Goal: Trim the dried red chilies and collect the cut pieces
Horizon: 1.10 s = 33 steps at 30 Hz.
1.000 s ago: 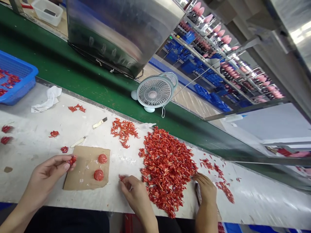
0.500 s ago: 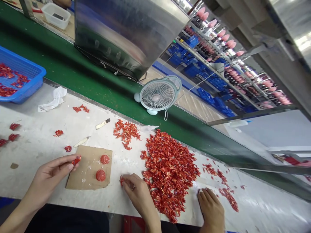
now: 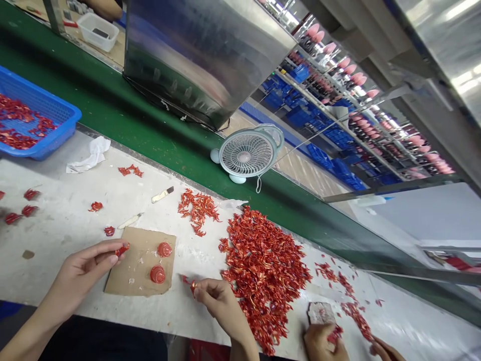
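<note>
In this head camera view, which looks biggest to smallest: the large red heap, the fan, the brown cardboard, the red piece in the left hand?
1. Large red heap
2. Brown cardboard and fan: too alike to rank; the fan sits farther off.
3. Red piece in the left hand

A glossy red piece [image 3: 122, 249] sits in the left hand [image 3: 84, 265], a seemingly pointed red sliver [image 3: 193, 288] in the right hand [image 3: 220, 302].

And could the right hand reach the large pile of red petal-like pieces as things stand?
Likely yes: the right hand is right beside the large pile, with nothing visible between, though it holds a small red piece.
</note>
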Tool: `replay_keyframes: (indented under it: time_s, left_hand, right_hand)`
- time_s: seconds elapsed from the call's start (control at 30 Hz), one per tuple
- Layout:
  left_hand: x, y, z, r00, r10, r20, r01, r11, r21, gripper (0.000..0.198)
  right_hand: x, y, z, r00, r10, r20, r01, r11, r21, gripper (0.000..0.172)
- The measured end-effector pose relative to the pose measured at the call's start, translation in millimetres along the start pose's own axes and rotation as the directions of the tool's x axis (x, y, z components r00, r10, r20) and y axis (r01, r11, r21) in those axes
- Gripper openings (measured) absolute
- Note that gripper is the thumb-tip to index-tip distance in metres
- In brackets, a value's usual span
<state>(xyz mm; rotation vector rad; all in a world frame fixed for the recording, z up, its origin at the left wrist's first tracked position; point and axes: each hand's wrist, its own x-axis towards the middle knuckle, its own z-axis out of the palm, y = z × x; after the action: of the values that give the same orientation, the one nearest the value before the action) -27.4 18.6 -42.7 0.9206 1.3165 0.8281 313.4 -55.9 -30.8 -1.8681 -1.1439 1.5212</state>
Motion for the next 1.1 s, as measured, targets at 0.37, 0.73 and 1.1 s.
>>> replay_keyframes:
  time_s: [0.37, 0.73, 1.1]
  left_hand:
    - [2, -2, 0.7, 1.0, -0.002, 0.014, 0.002, 0.999, -0.051, 0.036]
    - [-2, -13, 6.6, 0.995, 0.033, 0.091, -0.035, 0.999, 0.022, 0.031]
    - [2, -24, 14.0, 0.982, 0.113, 0.155, -0.131, 0.985, 0.112, 0.028]
  right_hand:
    - [10, -11, 16, 0.993, 0.004, -0.121, 0.026, 0.969, 0.247, 0.022]
    - [52, -51, 47, 0.985, -0.128, -0.114, 0.14, 0.985, 0.104, 0.029]
    - [66, -70, 39, 0.974, -0.207, -0.091, 0.194, 0.972, -0.134, 0.015]
